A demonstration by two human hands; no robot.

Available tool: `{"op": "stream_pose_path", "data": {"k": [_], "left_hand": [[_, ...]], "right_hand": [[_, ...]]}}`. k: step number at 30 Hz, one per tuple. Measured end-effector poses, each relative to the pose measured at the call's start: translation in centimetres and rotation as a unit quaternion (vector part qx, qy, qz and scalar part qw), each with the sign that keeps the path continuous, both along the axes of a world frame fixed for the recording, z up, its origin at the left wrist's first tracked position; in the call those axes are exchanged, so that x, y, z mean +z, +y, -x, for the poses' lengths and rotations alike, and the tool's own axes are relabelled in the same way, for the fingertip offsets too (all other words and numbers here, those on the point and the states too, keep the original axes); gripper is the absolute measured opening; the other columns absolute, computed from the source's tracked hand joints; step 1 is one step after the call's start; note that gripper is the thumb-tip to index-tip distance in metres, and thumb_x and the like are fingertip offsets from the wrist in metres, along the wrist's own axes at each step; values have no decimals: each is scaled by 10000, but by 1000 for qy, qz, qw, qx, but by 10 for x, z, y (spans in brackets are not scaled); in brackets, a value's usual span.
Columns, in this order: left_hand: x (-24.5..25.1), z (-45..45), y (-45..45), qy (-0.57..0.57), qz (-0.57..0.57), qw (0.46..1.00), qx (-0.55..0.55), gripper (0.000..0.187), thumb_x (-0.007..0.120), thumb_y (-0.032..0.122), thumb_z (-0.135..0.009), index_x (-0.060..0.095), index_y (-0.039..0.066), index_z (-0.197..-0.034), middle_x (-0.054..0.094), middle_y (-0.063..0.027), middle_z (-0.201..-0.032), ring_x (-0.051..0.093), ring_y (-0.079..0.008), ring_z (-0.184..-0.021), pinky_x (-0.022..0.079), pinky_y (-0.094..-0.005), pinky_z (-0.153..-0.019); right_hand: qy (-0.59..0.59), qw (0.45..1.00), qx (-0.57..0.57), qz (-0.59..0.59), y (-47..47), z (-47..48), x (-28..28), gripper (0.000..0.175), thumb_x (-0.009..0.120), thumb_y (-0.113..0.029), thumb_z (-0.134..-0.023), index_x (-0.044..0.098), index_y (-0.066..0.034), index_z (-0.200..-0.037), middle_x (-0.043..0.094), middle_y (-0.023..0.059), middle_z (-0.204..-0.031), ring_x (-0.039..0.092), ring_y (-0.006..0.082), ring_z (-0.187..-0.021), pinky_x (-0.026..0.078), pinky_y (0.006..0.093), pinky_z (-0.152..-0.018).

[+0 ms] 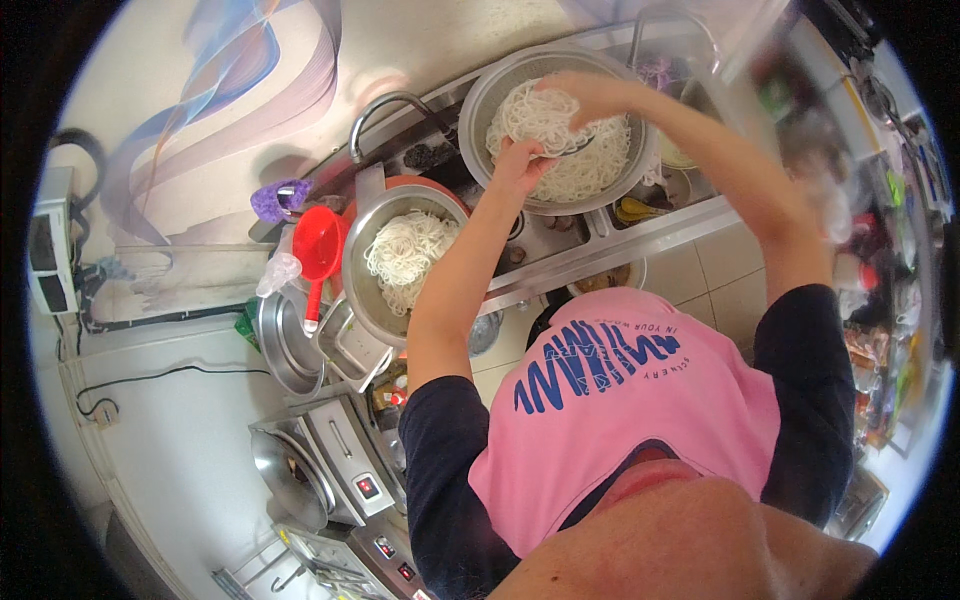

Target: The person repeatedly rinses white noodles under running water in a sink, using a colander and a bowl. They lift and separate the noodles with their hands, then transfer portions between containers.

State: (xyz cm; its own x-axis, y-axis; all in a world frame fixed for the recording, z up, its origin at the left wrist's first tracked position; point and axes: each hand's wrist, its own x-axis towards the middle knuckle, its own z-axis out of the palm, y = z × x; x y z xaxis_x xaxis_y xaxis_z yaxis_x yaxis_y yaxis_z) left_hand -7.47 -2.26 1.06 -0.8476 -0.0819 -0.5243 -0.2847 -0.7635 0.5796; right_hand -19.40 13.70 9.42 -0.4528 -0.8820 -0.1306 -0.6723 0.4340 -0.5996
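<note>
White noodles (577, 176) fill a large metal colander (480, 154) set over the sink. My left hand (523, 163) grips the edge of a shallow dish (579, 146) heaped with noodles, just above the colander; the heap hides most of the dish. My right hand (596, 97), blurred, lies over the far right side of this heap with its fingers apart; whether it holds strands is unclear. Left of my left forearm stands a metal bowl (360, 300) with more noodles (409, 251) piled in it.
A curved faucet (390, 97) rises behind the bowl. A red plastic dipper (319, 244) lies at its left, beside metal pans (289, 352). A second faucet (675, 15) is at the back right. Yellow gloves or a cloth-like item (637, 210) lies by the sink's front rim. A wok (292, 480) sits lower left.
</note>
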Motion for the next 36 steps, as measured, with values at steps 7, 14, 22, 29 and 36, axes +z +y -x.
{"op": "stream_pose_path", "data": {"k": [7,14,22,29,36], "left_hand": [[-15,-6,12,-40,59,997,-3,756,441,-160,-730,127,126,-1355,429,-172,-1133,550,-323,-943,519,-493,-819],[-76,-17,1,-26,62,996,-60,684,481,-125,-760,193,88,-1343,430,-185,-1181,540,-315,-966,499,-487,-824],[8,-23,10,-19,302,952,45,544,478,42,-856,254,31,-1352,379,-160,-1311,416,-291,-1184,376,-432,-954],[97,37,-4,303,80,950,-9,696,235,604,-906,370,71,-1333,480,-127,-1273,446,-281,-1194,339,-508,-982],[53,40,29,282,-235,926,-91,765,192,705,-854,481,76,-1181,564,-86,-704,554,-249,-639,395,-530,-926]], "right_hand": [[187,975,-50,-114,-31,-29,-67,778,706,-29,-605,415,-168,-1313,520,197,-1158,562,339,-1005,461,384,-852],[122,992,-35,21,-31,-4,-65,463,589,-11,-639,602,-97,-1093,612,192,-1017,581,358,-966,470,422,-810],[-10,998,-29,46,-26,-5,70,416,584,-11,-614,591,-17,-1029,636,156,-907,623,267,-816,495,359,-668],[-47,999,-16,20,-19,-13,158,342,587,-17,-722,581,4,-1063,628,113,-924,609,222,-807,494,346,-676],[-333,919,-135,161,-56,35,52,422,609,30,-548,587,19,-970,618,86,-839,604,189,-751,498,330,-630]]}}
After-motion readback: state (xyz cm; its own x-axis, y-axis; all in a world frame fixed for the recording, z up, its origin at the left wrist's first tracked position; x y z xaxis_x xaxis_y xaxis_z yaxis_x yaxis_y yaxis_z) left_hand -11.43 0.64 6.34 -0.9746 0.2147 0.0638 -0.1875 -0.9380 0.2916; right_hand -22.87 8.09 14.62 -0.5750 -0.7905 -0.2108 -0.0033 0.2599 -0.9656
